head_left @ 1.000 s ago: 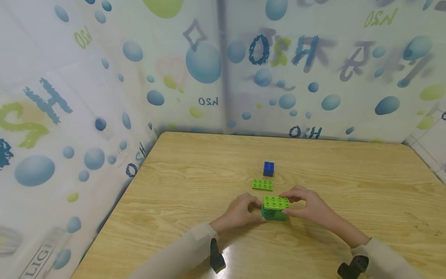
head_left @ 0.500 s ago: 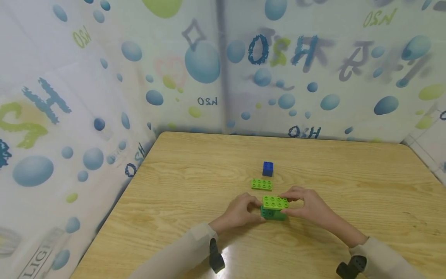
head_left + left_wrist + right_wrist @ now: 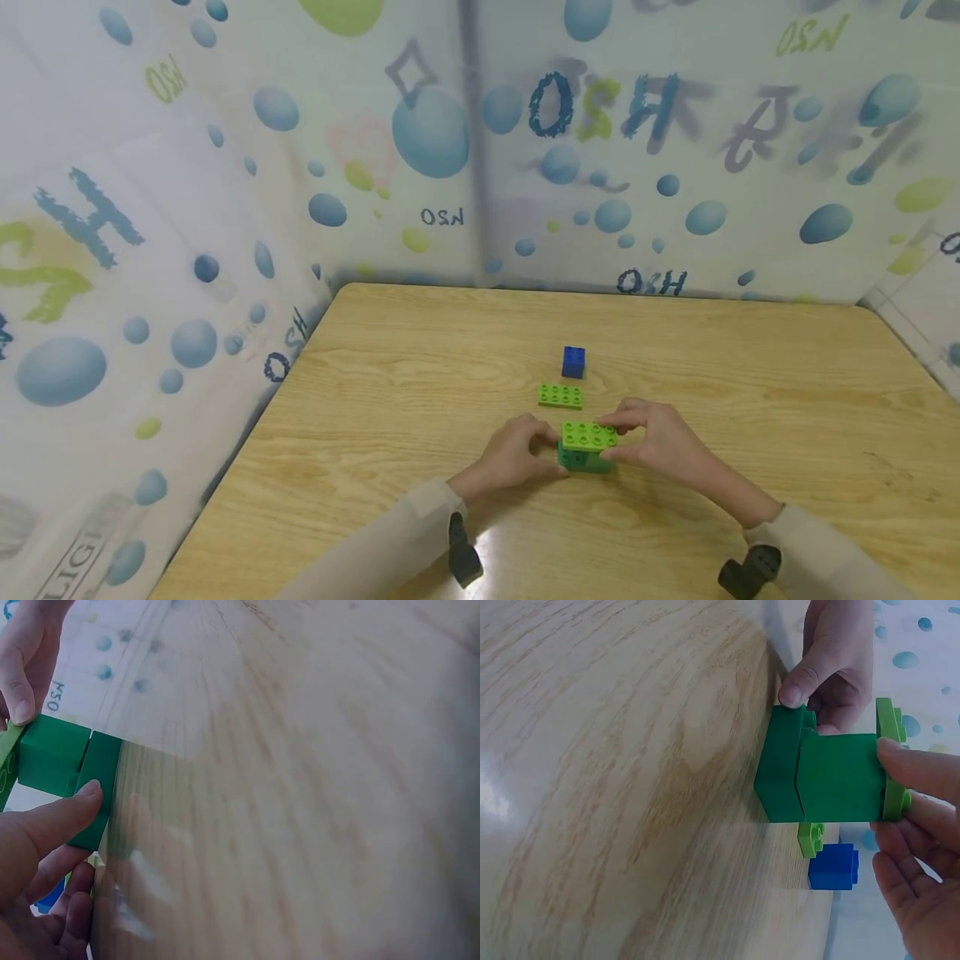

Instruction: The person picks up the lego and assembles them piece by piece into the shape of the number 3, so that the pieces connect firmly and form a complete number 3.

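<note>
A dark green base brick (image 3: 592, 467) stands on the table, and a green block (image 3: 841, 778) sits on its studs toward one end. On top lies a light green plate (image 3: 588, 435), overhanging the block. The left hand (image 3: 512, 455) pinches the base brick's end between thumb and fingers; its thumb lies on the brick's side in the left wrist view. The right hand (image 3: 660, 440) pinches the light green plate at its right end, thumb on the near edge. In the right wrist view a thin gap shows between block and base brick.
Behind the stack, a second light green plate (image 3: 560, 396) lies on the wooden table (image 3: 420, 358). A blue brick (image 3: 573, 362) stands farther back. Patterned walls rise beyond the table's back and left edges.
The head view has shifted slightly, moving everything a little to the left. Both hands keep their holds, and the stack looks the same.
</note>
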Tool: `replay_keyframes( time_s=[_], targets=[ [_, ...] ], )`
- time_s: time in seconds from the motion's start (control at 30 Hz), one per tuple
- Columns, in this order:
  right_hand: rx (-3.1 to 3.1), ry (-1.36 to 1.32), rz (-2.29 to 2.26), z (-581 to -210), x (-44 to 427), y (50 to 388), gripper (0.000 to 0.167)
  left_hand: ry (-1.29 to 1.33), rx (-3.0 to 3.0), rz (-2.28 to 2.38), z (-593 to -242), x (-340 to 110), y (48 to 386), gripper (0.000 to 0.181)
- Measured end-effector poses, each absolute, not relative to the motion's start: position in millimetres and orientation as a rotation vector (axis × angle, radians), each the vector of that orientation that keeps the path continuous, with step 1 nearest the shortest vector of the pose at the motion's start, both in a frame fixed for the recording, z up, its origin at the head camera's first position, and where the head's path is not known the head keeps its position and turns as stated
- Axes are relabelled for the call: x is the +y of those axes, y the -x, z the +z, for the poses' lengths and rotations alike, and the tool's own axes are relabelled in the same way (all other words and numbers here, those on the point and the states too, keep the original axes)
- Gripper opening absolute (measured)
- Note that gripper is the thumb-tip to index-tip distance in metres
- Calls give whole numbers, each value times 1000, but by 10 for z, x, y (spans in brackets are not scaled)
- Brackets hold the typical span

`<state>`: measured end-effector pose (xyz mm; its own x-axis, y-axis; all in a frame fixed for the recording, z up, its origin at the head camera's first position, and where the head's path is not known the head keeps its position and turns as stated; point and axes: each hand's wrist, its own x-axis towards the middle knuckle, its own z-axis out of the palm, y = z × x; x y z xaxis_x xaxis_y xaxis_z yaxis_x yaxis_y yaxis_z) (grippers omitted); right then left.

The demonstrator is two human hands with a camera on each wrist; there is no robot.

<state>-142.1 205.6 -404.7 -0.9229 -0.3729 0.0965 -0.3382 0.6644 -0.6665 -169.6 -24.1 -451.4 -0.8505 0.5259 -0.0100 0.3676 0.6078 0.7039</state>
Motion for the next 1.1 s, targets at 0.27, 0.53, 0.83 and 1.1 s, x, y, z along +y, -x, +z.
replay_keyframes(
  time_s=[0.27,0.53,0.83,1.1],
  targets=[
    [2834,593,-1101,-4023,2023,1419,41,-737,2614,1093,-4513,-248,1686,38],
    [2832,530,-1162,-4052,2013,1393,41,-722,2600,1086,-4516,-240,1691,37],
    [2821,445,-1256,-4121,2034,1378,43,-733,2603,1086,-4514,-228,1700,38],
    [2831,454,-1238,-4118,2033,1370,42,-742,2610,1081,-4525,-228,1705,39]
  ],
)
